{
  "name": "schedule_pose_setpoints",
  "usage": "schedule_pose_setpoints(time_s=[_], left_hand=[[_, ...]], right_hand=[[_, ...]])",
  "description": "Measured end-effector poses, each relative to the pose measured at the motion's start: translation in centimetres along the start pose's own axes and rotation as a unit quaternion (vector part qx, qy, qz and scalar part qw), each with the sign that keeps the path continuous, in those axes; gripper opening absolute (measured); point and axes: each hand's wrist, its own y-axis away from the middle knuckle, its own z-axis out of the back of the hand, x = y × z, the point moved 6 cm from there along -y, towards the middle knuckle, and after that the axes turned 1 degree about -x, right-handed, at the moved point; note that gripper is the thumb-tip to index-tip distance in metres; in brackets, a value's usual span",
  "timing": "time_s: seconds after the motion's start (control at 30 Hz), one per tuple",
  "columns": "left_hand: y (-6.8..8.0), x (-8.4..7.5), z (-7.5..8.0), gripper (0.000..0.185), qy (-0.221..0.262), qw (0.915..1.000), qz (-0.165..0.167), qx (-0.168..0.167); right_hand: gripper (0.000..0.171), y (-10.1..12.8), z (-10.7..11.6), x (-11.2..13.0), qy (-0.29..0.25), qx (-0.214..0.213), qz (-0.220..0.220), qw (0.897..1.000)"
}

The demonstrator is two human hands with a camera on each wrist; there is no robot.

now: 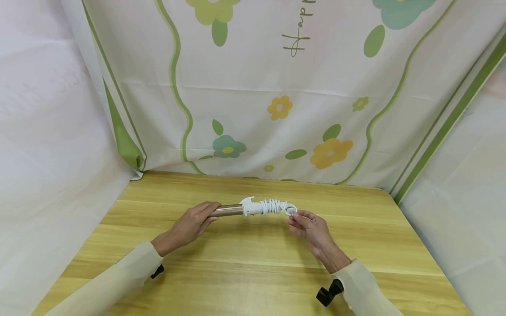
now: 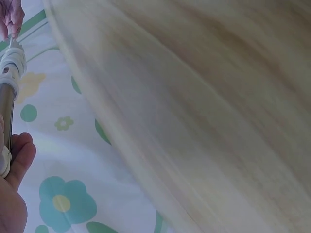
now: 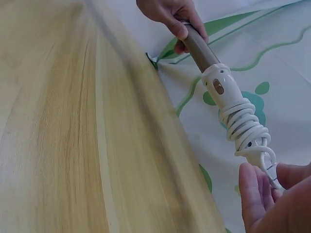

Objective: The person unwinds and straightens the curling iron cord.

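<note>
Between the two grips, a curling iron (image 1: 253,208) is hanging level just above the wooden bench (image 1: 253,263). Its left hand (image 1: 191,226) is curling round the metal barrel (image 3: 199,48), while the right hand (image 1: 310,228) is pinching the end of the white cord (image 3: 245,126) that is lying coiled round the white handle (image 3: 221,87). Behind both grips, a flowered cloth (image 1: 276,109) is hanging.

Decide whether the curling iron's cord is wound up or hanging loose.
Wound up. The white cord coils in several loops around the curling iron's handle; the right hand pinches its end, and the left hand grips the metal barrel.
</note>
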Motion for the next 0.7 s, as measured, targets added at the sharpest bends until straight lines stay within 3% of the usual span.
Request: schedule_pose_setpoints(time_s=[0.7], left_hand=[[0.01, -0.38, -0.08, 0.039, 0.0, 0.9998, -0.011, 0.014]], right_hand=[[0.021, 0.15, 0.32, 0.16, 0.0, -0.034, 0.006, 0.999]])
